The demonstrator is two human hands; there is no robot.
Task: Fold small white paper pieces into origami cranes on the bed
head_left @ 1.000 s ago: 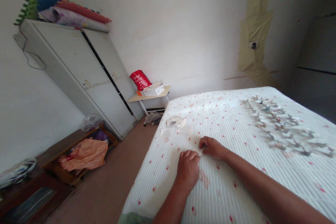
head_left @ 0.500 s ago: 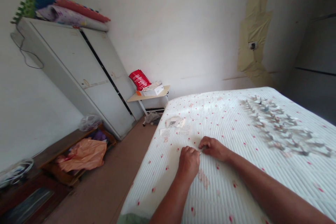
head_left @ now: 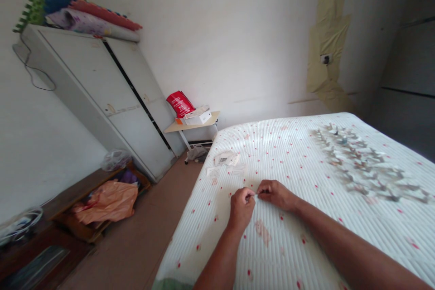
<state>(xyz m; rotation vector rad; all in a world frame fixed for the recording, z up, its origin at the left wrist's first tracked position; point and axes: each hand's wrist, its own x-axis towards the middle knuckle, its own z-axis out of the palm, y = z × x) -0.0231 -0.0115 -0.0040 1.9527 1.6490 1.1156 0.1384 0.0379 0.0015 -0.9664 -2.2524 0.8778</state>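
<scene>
My left hand [head_left: 243, 205] and my right hand [head_left: 274, 194] meet low over the bed, fingertips almost touching. Both are closed in a pinch on a small pale piece of paper [head_left: 256, 195], most of it hidden by the fingers. Beyond my left hand lie printed paper sheets [head_left: 237, 170] and a crumpled white wrapper [head_left: 227, 158]. Off to the right, several small folded paper figures [head_left: 362, 163], like paper cranes, stand in rows; they are blurred.
The bed [head_left: 288, 253] has a white ribbed cover with red dots. Behind it, a small table [head_left: 173, 128] holds a red bag [head_left: 181, 103] and a white box [head_left: 199, 118]. A grey cabinet [head_left: 91, 81] and a low wooden bench [head_left: 68, 192] stand left.
My left hand has turned, so its thumb and fingertips now show around the paper. My right hand has shifted slightly down toward it.
</scene>
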